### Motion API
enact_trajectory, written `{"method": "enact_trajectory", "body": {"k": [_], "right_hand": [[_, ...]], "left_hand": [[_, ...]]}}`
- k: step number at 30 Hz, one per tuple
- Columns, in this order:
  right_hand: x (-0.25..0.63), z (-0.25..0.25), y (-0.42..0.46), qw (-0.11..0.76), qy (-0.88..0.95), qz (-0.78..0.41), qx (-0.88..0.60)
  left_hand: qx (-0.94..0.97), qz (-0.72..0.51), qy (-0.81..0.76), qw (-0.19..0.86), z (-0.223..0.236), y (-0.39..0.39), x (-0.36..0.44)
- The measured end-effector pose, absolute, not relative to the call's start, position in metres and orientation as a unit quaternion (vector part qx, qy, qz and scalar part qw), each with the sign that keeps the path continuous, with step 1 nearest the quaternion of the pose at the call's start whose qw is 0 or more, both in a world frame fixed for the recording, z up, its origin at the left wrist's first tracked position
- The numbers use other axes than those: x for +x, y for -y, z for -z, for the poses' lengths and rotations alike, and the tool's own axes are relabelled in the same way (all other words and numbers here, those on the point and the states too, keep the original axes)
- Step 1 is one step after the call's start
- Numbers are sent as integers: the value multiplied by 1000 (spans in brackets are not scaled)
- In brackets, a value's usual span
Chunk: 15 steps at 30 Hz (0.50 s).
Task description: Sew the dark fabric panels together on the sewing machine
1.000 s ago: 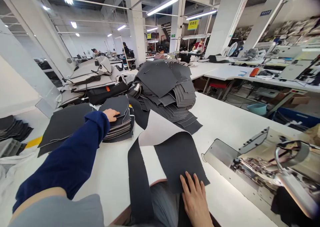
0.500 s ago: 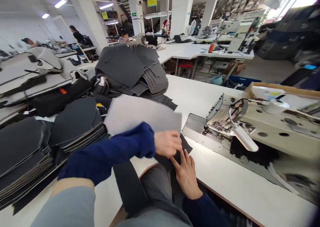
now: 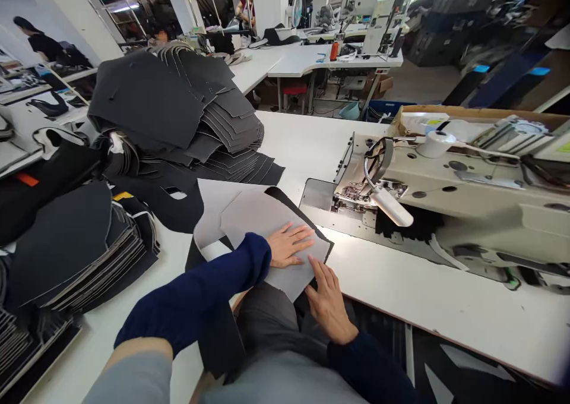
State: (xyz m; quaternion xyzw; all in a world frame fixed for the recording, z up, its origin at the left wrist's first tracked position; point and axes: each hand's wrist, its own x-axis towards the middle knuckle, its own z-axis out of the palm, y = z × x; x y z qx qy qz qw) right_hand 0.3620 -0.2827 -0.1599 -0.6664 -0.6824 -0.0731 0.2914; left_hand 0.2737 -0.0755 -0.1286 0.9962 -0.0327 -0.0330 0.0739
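A light grey fabric panel point(image 3: 249, 220) lies over a dark piece point(image 3: 291, 201), whose black edge shows along the far right side. My left hand point(image 3: 290, 246) rests flat on the grey panel with its fingers spread. At the panel's near right edge is my right hand point(image 3: 330, 302), fingers stretched out and thumb apart, fingertips touching the edge. Part of the panel hangs over the table's front edge above my lap. To the right stands a sewing machine point(image 3: 481, 184), its lamp point(image 3: 392, 207) lit beside the needle area.
A big heap of dark cut panels point(image 3: 151, 101) lies behind the work. Another stack of dark panels point(image 3: 66, 237) is at the left. A cardboard box point(image 3: 405, 119) with packets stands behind the machine. Farther back are more worktables point(image 3: 303, 59) and people.
The grey panel has come down flat over the dark piece. My left hand, previously bent beside the right fingertips, now lies spread on it. The view has swung right.
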Motion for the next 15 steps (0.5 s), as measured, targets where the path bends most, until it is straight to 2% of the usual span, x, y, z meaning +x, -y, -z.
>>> {"method": "enact_trajectory", "body": {"k": [3,12,15], "right_hand": [[360,166,285,306,662,74,-680],[354,168,294,265,673,116,-680],[355,164,296,256,673,133,-681]], "left_hand": [[997,29,48,50,127,78,289],[999,-2,-40,9,99,84,347],[999,-12,-13,30,98,81,356]]}}
